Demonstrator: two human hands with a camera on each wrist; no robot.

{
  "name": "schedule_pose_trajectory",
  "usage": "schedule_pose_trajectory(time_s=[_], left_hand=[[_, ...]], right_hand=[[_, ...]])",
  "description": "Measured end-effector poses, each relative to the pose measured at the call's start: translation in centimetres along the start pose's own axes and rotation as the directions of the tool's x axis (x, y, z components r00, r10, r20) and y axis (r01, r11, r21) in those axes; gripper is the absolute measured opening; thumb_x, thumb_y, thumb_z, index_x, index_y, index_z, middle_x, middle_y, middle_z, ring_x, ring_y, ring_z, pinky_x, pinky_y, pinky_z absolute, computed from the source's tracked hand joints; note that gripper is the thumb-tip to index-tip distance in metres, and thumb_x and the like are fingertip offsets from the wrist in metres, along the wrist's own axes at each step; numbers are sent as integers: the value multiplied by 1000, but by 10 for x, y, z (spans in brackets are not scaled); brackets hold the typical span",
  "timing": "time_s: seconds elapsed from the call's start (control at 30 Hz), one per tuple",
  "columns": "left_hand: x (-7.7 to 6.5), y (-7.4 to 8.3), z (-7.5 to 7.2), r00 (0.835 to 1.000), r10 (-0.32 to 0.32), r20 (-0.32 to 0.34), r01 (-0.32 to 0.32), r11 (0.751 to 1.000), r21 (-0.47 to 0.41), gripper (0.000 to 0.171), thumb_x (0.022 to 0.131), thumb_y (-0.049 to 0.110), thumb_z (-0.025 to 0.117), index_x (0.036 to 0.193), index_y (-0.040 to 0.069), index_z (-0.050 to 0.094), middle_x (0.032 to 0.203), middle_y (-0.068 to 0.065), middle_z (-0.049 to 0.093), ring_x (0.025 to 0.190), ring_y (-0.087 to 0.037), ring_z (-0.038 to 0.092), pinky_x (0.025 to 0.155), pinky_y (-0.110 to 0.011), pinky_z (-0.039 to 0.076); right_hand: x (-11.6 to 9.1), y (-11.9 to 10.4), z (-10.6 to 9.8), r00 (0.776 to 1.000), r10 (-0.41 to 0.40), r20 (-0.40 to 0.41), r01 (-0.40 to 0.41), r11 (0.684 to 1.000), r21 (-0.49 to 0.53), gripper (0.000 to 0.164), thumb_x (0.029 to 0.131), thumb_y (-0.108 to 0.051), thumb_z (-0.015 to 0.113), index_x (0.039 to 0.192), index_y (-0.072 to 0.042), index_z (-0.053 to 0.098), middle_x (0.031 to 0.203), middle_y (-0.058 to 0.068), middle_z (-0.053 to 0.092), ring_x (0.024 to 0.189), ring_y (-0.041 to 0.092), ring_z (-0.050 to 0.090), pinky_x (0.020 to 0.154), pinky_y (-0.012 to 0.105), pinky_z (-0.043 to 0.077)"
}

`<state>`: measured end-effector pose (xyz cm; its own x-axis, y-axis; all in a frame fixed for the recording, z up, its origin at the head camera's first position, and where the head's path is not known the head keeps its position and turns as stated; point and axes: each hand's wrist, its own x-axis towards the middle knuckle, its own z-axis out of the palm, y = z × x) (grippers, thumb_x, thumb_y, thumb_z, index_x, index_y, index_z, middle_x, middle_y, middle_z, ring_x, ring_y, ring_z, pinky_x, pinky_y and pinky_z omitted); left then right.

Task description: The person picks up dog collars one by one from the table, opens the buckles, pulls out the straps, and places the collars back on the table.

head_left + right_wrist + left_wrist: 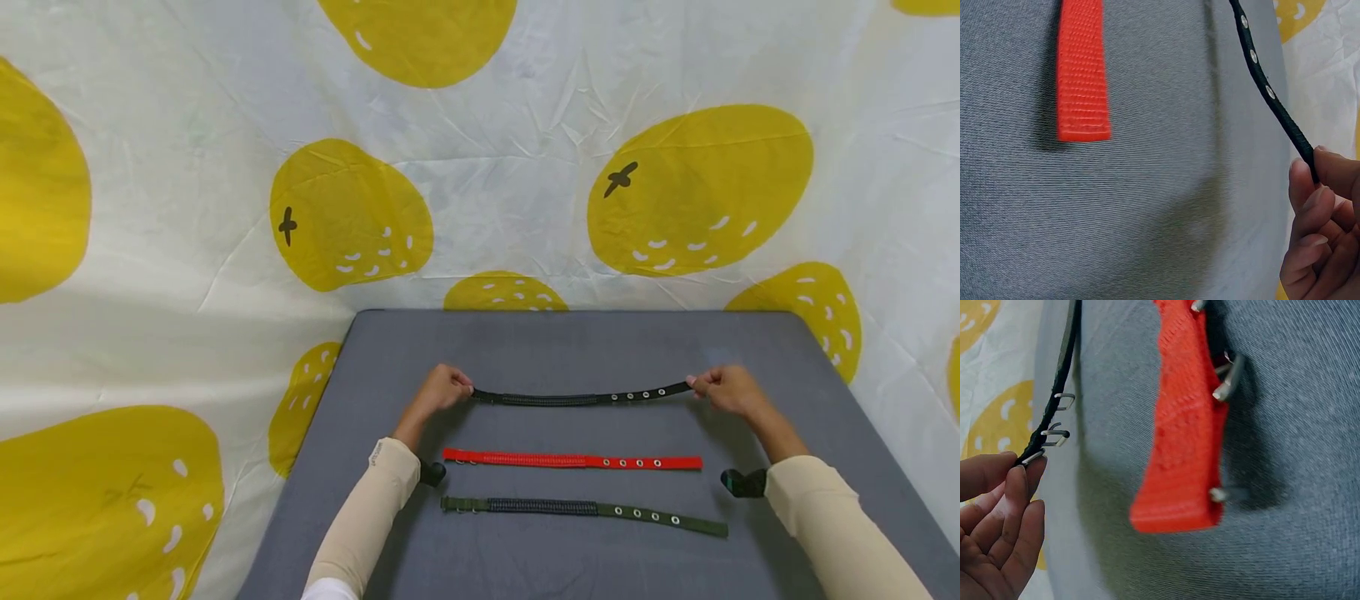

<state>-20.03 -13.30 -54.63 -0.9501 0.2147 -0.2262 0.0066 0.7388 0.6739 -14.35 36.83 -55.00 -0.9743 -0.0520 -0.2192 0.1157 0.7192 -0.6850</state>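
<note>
A black collar (551,400) with metal eyelets is stretched between my two hands, sagging slightly in the middle. My left hand (444,387) pinches its buckle end; in the left wrist view metal loops (1055,436) stick out near those fingers. With thumb and fingers, my right hand (726,389) pinches the plain tip past the eyelets. Nearer to me, a red collar (532,459) lies straight across the table, buckle end at left. Below that lies a green collar (637,513) with a dark padded section, roughly parallel to the red one.
The grey padded table (585,567) carries all the collars. A white cloth (510,208) printed with yellow fruit hangs behind the table's far edge and along the sides. Dark wrist-worn devices (742,483) sit under both forearms, close to the ends of the red collar.
</note>
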Motion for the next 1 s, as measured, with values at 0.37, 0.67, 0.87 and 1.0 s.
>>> schedule_pose_trajectory(time_s=[0.37,0.67,0.87,1.0], left_hand=[[0,-11,6,999,-37,-19,37,999,-2,5,83,7,70,82,3,72,69,-4,67,61,-11,58,56,-24,46],[-3,-17,6,996,-62,-57,66,995,78,5,81,14,74,81,9,75,77,-1,68,68,-13,54,61,-26,45],[-3,-21,8,994,-72,-81,80,991,102,4,77,14,77,78,11,75,74,0,68,66,-12,54,61,-26,45],[-4,-21,10,993,-76,-95,86,991,100,8,75,14,79,77,10,73,72,0,67,64,-12,54,60,-26,45]], right_hand=[[-2,13,12,1000,12,6,-11,998,-65,40,95,-34,55,80,1,66,73,9,66,56,17,56,52,32,42],[-4,20,23,1000,23,14,-21,997,-76,40,95,-35,55,79,0,66,68,3,62,56,15,54,51,31,42],[-4,23,27,998,52,24,-49,992,-116,40,94,-38,56,76,-3,63,61,0,56,55,16,51,50,30,39],[-5,26,29,996,85,24,-81,986,-146,41,93,-42,57,75,-5,59,60,0,52,57,16,50,50,29,36]])
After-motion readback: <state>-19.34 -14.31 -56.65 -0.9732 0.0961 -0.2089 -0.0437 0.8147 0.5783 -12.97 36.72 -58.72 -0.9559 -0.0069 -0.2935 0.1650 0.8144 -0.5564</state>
